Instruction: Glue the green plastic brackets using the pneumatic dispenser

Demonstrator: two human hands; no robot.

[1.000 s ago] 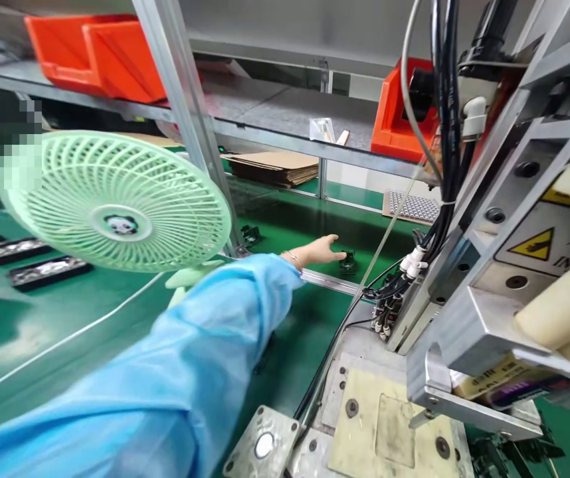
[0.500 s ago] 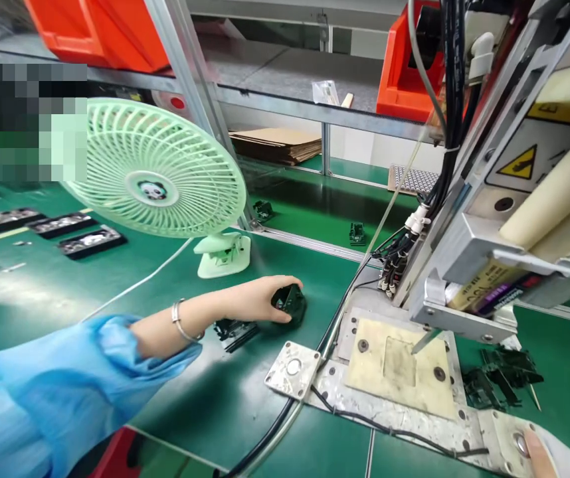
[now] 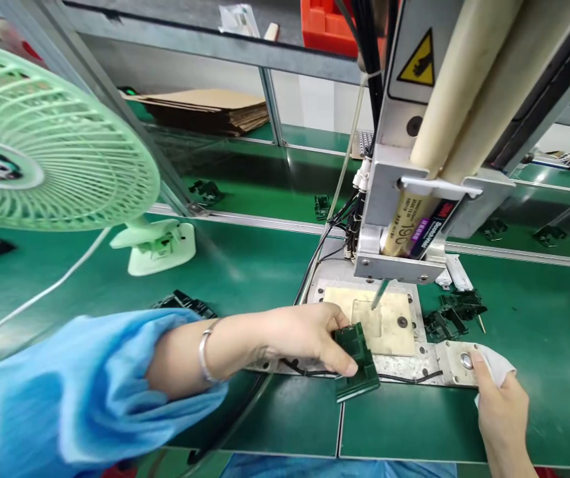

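Observation:
My left hand (image 3: pixel 292 335) pinches a black plastic part (image 3: pixel 359 368) between thumb and fingers, holding it tilted over the front edge of a metal base plate (image 3: pixel 389 366). Just behind it lies a cream pad (image 3: pixel 395 340) with a shallow square recess. A thin nozzle (image 3: pixel 380 293) points down at that recess from a twin-tube adhesive cartridge (image 3: pixel 414 226). At the right end of the base, my right hand (image 3: pixel 505 408) is closed around a white cloth (image 3: pixel 497 365). Its thumb tip lies at the edge of a round metal button (image 3: pixel 466 360).
A green fan (image 3: pixel 76 159) stands at left, its cord trailing across the table. More black parts lie right of the base (image 3: pixel 454 312) and behind my left forearm (image 3: pixel 185 304). Cables (image 3: pixel 309 272) run beside the machine column. Cardboard sheets (image 3: pixel 205 106) are stacked at the back.
My left hand has carried the black part rightward from the table beside the fan to the front of the base. The view has swung right, bringing my right hand and the cloth into sight.

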